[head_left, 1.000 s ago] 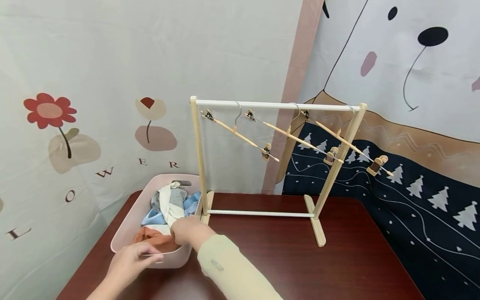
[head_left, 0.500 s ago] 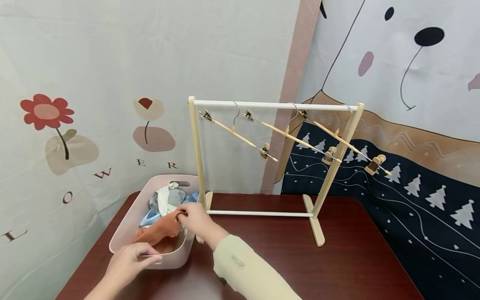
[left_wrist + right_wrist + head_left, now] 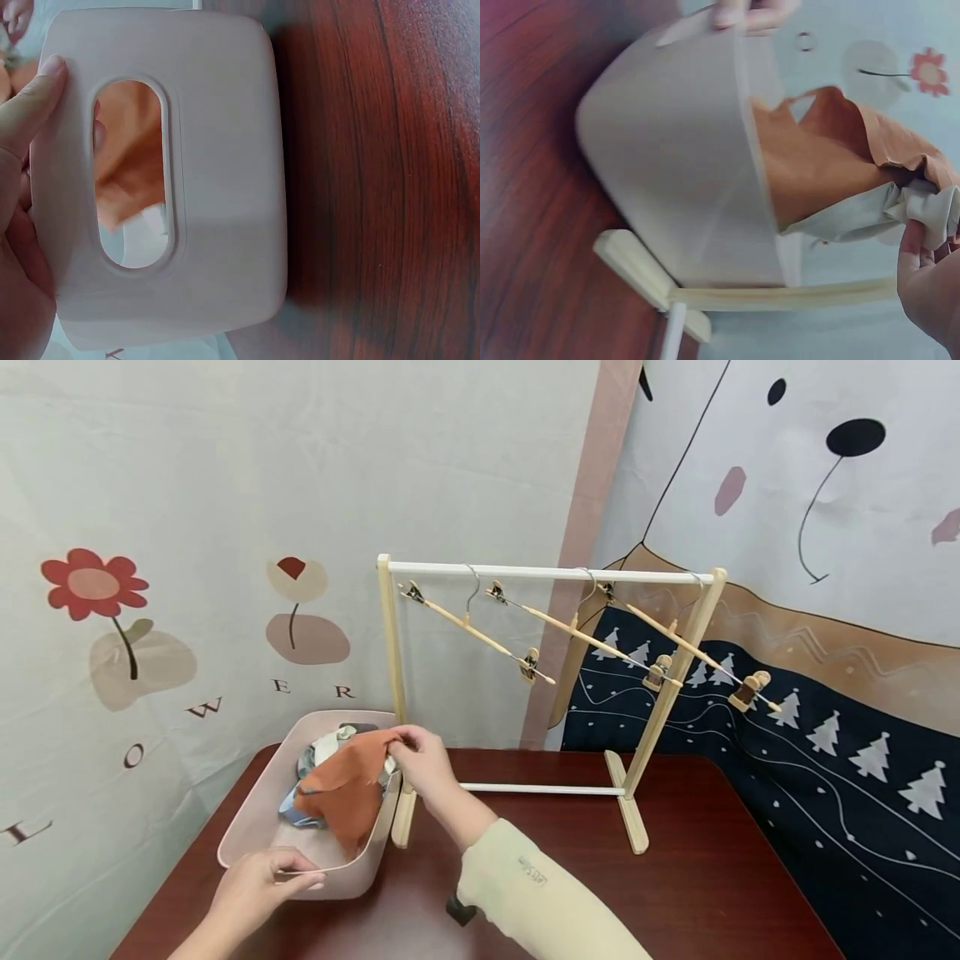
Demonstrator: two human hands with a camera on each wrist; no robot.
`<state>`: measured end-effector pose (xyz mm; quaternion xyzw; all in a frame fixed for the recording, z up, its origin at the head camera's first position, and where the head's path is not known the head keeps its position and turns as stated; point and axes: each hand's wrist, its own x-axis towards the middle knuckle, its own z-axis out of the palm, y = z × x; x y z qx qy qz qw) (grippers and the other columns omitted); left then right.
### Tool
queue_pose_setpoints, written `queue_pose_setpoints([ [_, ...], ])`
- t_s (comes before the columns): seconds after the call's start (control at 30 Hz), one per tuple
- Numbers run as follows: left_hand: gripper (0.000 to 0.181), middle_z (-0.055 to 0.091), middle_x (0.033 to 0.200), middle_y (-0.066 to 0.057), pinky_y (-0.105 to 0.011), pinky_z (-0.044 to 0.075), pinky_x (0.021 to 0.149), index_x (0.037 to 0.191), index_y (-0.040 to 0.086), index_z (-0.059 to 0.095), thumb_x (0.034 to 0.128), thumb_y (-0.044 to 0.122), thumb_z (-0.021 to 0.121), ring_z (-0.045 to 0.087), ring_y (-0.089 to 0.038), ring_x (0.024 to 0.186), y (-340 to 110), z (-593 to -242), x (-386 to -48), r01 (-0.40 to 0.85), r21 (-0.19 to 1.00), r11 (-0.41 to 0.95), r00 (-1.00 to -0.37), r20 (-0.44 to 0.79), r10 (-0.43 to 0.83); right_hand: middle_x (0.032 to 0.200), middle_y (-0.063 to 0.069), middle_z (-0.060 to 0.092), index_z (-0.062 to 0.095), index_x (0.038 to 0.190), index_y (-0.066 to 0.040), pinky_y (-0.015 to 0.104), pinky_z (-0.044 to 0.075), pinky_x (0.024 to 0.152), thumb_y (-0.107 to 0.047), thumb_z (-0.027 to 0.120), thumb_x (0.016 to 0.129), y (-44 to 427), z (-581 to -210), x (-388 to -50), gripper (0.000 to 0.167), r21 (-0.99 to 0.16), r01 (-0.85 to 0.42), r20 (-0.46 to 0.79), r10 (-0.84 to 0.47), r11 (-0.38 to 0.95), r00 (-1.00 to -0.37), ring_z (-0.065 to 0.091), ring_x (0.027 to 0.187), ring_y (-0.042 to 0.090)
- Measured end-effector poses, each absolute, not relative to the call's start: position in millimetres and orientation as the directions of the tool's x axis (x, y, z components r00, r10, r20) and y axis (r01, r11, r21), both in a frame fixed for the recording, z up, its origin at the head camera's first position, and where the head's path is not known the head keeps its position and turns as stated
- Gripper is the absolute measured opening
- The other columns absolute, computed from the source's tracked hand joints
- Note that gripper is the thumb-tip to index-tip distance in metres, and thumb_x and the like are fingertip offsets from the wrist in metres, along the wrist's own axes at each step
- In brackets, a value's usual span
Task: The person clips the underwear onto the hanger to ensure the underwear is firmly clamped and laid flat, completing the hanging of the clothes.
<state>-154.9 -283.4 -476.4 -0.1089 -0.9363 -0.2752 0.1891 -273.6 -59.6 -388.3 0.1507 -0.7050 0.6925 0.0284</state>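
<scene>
Two hands at work on one basket point(image 3: 253, 814)! The right hand point(image 3: 429, 768) has one orange cloth point(image 3: 348, 787) pinched at its top corner, held up close to the rack's near post, the lower end hanging inside the basket. A pale fold point(image 3: 930, 214) shows at those fingertips too; whether it belongs to the orange cloth, I can't tell. Over on the left hand point(image 3: 255, 887), thumb outside and fingers inside, it's a grip on the rim, right above the one handle slot point(image 3: 133, 244) seen in the left wrist view.

Behind the orange, three more colours in the heap: white point(image 3: 328, 745), grey point(image 3: 306, 763) and blue point(image 3: 296, 814).

Beside it on one table point(image 3: 555, 877) stands one rack point(image 3: 555, 573): two posts, two white bars, two feet. Three hangers point(image 3: 487, 637) on the top bar, two clips point(image 3: 530, 667) apiece, six in all!
</scene>
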Motion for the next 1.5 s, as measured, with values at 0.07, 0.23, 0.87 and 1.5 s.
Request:
queue_pose_setpoints([
  [0.07,0.018,0.061,0.068,0.030,-0.020,0.040,0.053,0.067,0.041,0.066,0.0671,0.034,0.083,0.058,0.011,0.064,-282,-476,-156,0.297,0.478,0.827,-0.911,0.403,0.094,0.095,0.014,0.069,0.067,0.103,0.005,0.018,0.047,0.071,-0.003,0.060,0.088,-49,-381,-275,0.019,-0.969,-0.236,0.245,-0.158,-0.073,-0.957,0.056,0.077,0.003],
  [0.23,0.013,0.062,0.068,0.027,-0.021,0.040,0.053,0.067,0.036,0.069,0.0685,0.037,0.081,0.056,0.010,0.064,-282,-472,-157,0.266,0.488,0.831,-0.929,0.361,0.085,0.088,0.000,0.064,0.062,0.110,0.010,0.018,0.046,0.069,0.001,0.055,0.088,-21,-365,-277,0.024,-0.956,-0.187,0.219,-0.125,-0.226,-0.968,0.056,0.077,0.004],
  [0.87,0.014,0.062,0.068,0.026,-0.021,0.044,0.057,0.067,0.039,0.067,0.0679,0.040,0.081,0.056,0.009,0.067,-282,-468,-157,0.213,0.497,0.841,-0.955,0.289,0.072,0.094,-0.003,0.062,0.056,0.116,0.009,0.018,0.048,0.076,0.002,0.048,0.093,79,-349,-248,0.025,-0.943,-0.191,0.222,-0.088,-0.273,-0.971,0.057,0.087,0.008],
  [1.5,0.014,0.063,0.069,0.026,-0.022,0.045,0.060,0.068,0.039,0.067,0.0680,0.039,0.081,0.057,0.009,0.069,-281,-465,-156,0.202,0.490,0.848,-0.957,0.282,0.065,0.098,0.001,0.063,0.057,0.118,0.005,0.022,0.048,0.075,-0.007,0.053,0.095,144,-419,-233,0.027,-0.995,-0.028,0.011,-0.179,0.095,-0.984,0.056,0.087,0.010],
])
